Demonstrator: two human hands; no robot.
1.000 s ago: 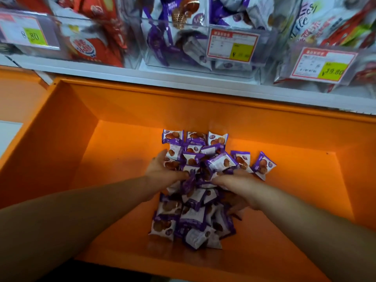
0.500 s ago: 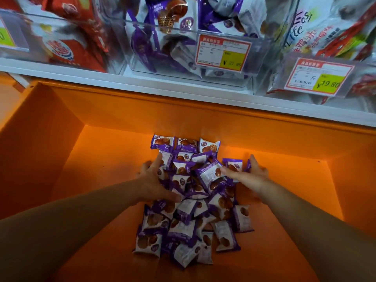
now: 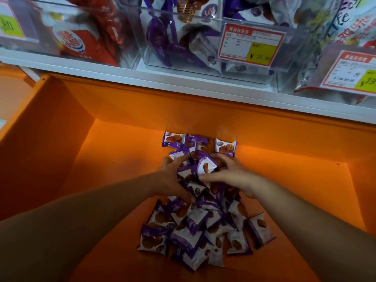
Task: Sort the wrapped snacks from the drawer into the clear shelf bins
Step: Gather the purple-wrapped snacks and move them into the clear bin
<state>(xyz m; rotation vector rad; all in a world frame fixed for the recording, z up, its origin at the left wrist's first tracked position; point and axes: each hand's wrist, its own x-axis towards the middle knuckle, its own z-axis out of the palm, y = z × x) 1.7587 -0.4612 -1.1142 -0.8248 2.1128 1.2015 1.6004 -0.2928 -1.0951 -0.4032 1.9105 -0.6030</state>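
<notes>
- A person's left hand [image 3: 171,180] and right hand [image 3: 234,176] reach into an orange drawer [image 3: 81,159] pulled out below a white shelf [image 3: 142,80], seen from a head-worn camera looking down.
- The hands face each other across the far half of a heap of wrapped snacks [image 3: 203,231] — small purple-and-white packets printed with round brown biscuits.
- Both hands are cupped inward with fingers curled over the packets, gripping a clump between them. The left thumb lies low on the near side of the clump, and the right thumb points left across it.
- One tilted packet [image 3: 206,166] stands up between the fingers of the two hands.
- The rest of the heap lies loose on the drawer floor, spreading toward the camera between the two forearms. A few packets lie beyond the hands, near the drawer's back wall.
- On the shelf above, a clear bin [image 3: 203,66] holds snacks in similar purple wrapping — it sits straight behind the heap and carries a red-and-yellow price tag [image 3: 250,44] on its front.
- The bin to its left is filled with red packets [image 3: 81,37]. The bin to its right holds mixed wrappers behind a second price tag [image 3: 354,72], cut by the frame edge.
- The small print on both tags is too blurred to read.
</notes>
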